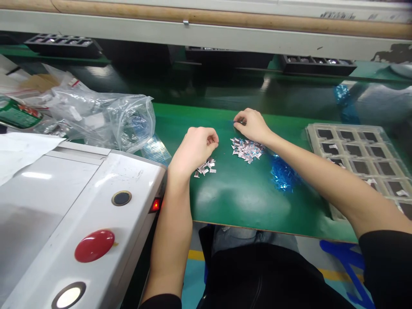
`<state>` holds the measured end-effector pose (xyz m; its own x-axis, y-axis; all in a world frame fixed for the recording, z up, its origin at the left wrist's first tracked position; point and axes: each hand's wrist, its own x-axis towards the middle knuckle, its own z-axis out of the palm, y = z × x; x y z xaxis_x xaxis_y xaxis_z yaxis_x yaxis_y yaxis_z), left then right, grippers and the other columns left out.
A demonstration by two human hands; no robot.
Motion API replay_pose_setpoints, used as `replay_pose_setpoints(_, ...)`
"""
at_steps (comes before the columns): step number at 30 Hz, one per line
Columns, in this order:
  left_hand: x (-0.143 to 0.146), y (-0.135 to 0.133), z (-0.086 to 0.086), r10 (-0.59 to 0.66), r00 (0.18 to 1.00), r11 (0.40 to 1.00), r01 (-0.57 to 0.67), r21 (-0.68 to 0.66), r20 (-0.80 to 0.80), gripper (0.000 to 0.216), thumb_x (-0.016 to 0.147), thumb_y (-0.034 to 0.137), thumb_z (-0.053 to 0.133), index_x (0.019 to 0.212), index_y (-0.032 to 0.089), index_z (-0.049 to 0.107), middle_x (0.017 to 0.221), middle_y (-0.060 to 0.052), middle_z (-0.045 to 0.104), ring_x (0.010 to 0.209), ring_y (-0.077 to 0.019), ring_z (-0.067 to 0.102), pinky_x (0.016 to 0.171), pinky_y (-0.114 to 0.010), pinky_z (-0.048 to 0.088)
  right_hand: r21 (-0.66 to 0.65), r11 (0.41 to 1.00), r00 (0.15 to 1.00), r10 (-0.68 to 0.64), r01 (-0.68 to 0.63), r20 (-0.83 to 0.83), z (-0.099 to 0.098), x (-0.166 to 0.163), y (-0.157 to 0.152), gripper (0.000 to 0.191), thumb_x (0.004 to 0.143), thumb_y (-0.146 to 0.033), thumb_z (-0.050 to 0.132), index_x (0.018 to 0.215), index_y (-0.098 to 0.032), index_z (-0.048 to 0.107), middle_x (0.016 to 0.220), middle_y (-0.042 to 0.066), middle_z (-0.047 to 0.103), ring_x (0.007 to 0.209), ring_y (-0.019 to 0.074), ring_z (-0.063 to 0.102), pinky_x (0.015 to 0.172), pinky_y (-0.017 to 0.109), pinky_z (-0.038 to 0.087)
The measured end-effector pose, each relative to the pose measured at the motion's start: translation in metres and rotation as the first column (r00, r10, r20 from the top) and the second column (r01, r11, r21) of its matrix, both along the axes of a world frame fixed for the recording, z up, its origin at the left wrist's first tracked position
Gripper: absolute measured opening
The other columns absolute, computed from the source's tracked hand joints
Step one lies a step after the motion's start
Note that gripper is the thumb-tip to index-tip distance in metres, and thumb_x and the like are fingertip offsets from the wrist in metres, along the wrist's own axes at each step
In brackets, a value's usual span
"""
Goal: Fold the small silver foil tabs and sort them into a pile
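Note:
My left hand [198, 148] is above a small pile of pinkish-silver flat pieces [206, 167], its fingers curled and the thumb close to the fingertips. Whatever those fingers hold, if anything, is too small to make out. Beyond a larger pile of similar pieces with blue bits [247, 150], my right hand [251, 123] pinches with thumb and forefinger. A tiny dark blue spot shows at its fingertips, too small to name. Near my right forearm lies a heap of shiny blue film strips [283, 174].
A clear tray [367, 148] with dark square parts stands at the right. Clear plastic bags [106, 116] crowd the left back. A white machine with a red button [94, 246] borders the left side. Black bins [317, 65] line the back, beneath a rail [206, 32].

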<state>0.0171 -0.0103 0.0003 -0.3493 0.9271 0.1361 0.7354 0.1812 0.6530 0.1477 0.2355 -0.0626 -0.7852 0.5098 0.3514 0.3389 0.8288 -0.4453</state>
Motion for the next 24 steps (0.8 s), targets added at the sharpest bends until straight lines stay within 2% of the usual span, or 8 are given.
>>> replay_pose_setpoints(4,0.000,0.001,-0.001,0.001,0.998,0.999,-0.004,0.048,0.059,0.010,0.087,0.017,0.072,0.083,0.022,0.079,0.080,-0.004,0.081,0.080,-0.0250,0.079,0.087,-0.039,0.063,-0.035,0.999,0.998,-0.031,0.029,-0.050,0.007,0.005,-0.012,0.006,0.091,-0.023,0.072,0.088,-0.023,0.078,0.100,0.011,0.076,0.094,0.0300,0.070,0.100,0.052,0.060)
replay_pose_setpoints(7,0.002,0.000,-0.001,0.012,0.991,0.992,-0.028,0.124,0.130,0.007,0.086,0.018,0.074,0.083,0.021,0.078,0.078,-0.003,0.081,0.078,-0.0246,0.079,0.084,-0.039,0.064,-0.084,0.996,0.985,-0.026,0.012,-0.170,0.021,0.018,-0.033,0.008,0.093,-0.025,0.070,0.086,-0.024,0.074,0.100,0.010,0.077,0.096,0.0306,0.072,0.098,0.052,0.061)
replay_pose_setpoints(9,0.005,0.000,-0.001,0.002,0.984,0.983,-0.033,0.178,0.176,0.004,0.086,0.019,0.075,0.083,0.021,0.077,0.080,-0.003,0.081,0.078,-0.0240,0.080,0.081,-0.037,0.065,-0.189,0.981,0.962,-0.001,-0.053,-0.274,0.032,0.031,-0.052,0.009,0.094,-0.026,0.069,0.087,-0.024,0.073,0.097,0.008,0.078,0.094,0.0287,0.074,0.095,0.049,0.062)
replay_pose_setpoints(11,0.008,0.000,0.000,-0.025,0.976,0.975,-0.025,0.222,0.218,0.003,0.085,0.020,0.076,0.082,0.020,0.076,0.081,-0.003,0.081,0.078,-0.0235,0.081,0.079,-0.035,0.066,-0.312,0.939,0.938,0.030,-0.145,-0.346,0.041,0.044,-0.074,0.010,0.096,-0.031,0.071,0.089,-0.024,0.074,0.095,0.006,0.080,0.091,0.0273,0.075,0.091,0.046,0.063)
replay_pose_setpoints(13,0.011,0.000,0.001,-0.054,0.967,0.971,-0.008,0.239,0.250,0.005,0.084,0.022,0.078,0.083,0.020,0.074,0.080,-0.003,0.081,0.079,-0.0235,0.082,0.078,-0.034,0.067,-0.378,0.904,0.921,0.041,-0.199,-0.387,0.046,0.055,-0.094,0.012,0.097,-0.035,0.074,0.092,-0.024,0.075,0.097,0.006,0.082,0.094,0.0273,0.077,0.092,0.045,0.063)
replay_pose_setpoints(16,0.015,0.001,0.002,-0.076,0.956,0.975,0.012,0.223,0.284,0.013,0.081,0.024,0.082,0.087,0.022,0.071,0.079,-0.001,0.081,0.083,-0.0249,0.084,0.075,-0.032,0.068,-0.428,0.877,0.919,0.036,-0.217,-0.394,0.044,0.061,-0.112,0.015,0.098,-0.038,0.075,0.094,-0.024,0.076,0.102,0.005,0.084,0.099,0.0273,0.078,0.095,0.045,0.062)
replay_pose_setpoints(18,0.016,0.001,0.001,-0.083,0.954,0.975,0.019,0.220,0.288,0.017,0.080,0.026,0.084,0.087,0.022,0.068,0.078,-0.001,0.081,0.084,-0.0255,0.085,0.075,-0.031,0.068,-0.438,0.873,0.920,0.032,-0.216,-0.390,0.039,0.061,-0.116,0.015,0.098,-0.038,0.074,0.094,-0.024,0.077,0.100,0.005,0.084,0.095,0.0264,0.078,0.091,0.043,0.061)
replay_pose_setpoints(24,0.020,0.001,-0.001,-0.097,0.963,0.977,0.044,0.207,0.252,0.021,0.083,0.032,0.085,0.084,0.022,0.067,0.077,-0.001,0.080,0.083,-0.0250,0.085,0.075,-0.032,0.068,-0.393,0.903,0.932,0.022,-0.174,-0.362,0.032,0.060,-0.115,0.017,0.099,-0.039,0.071,0.093,-0.024,0.076,0.095,0.004,0.082,0.091,0.0255,0.075,0.087,0.041,0.058)
